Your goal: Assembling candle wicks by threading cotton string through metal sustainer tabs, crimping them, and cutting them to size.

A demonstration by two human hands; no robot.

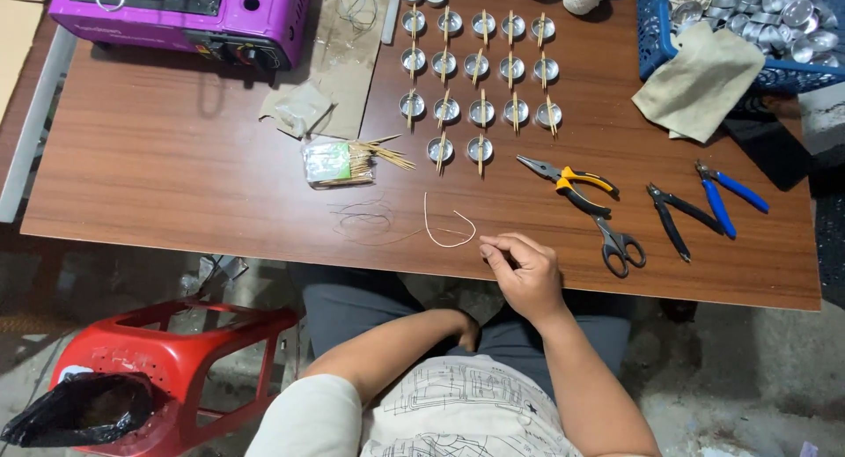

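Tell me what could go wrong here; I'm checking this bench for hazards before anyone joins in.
1. The cut wick lies by the table edge; the right hand beside it could brush it off.
2. The scissors sit close to that hand, so a careless sweep might catch the blades.
3. The small metal cups carry loosely balanced sticks; a bump could shift them.

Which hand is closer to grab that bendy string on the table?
The right hand. Its fingers rest at the table edge, right beside the curved pale string. The left hand is tucked below the table edge, mostly hidden, so it would probably have farther to travel.
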